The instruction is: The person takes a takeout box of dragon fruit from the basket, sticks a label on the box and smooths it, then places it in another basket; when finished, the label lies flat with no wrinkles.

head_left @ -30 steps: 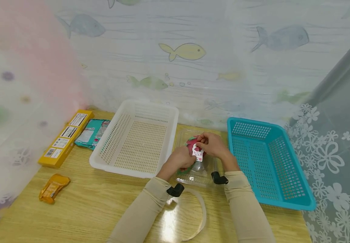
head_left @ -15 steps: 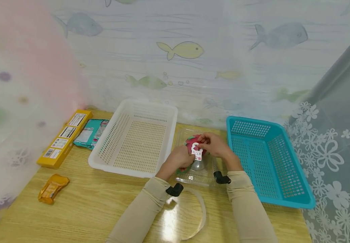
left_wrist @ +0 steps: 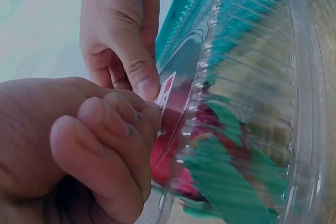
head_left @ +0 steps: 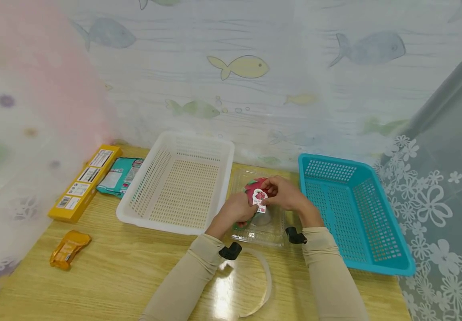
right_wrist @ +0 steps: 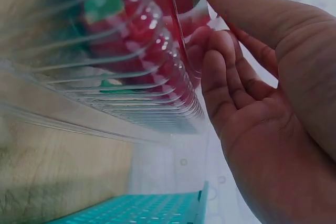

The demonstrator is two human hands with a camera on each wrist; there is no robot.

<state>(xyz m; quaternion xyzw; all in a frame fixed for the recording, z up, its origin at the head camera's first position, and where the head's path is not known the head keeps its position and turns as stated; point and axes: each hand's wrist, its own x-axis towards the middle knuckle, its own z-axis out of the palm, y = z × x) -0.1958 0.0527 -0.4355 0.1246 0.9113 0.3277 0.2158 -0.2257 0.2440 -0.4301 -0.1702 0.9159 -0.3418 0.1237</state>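
A clear plastic clamshell box stands between the two baskets, with a red fruit with green scales, a dragon fruit, showing through it. On its lid lies a white label with a fruit picture. My left hand has curled fingers and touches the label's left edge. From the right, my right hand rests its thumb on the label, its other fingers bent loosely over the lid. The right wrist view shows those fingers right at the lid's side.
A white basket stands left of the box, a turquoise basket right of it. Farther left are a yellow box, a teal packet and an orange wrapped packet. A pale strip curves between my forearms.
My right thumb has slid down the label from its upper part to its lower half, uncovering the fruit picture. The left hand has stayed put.
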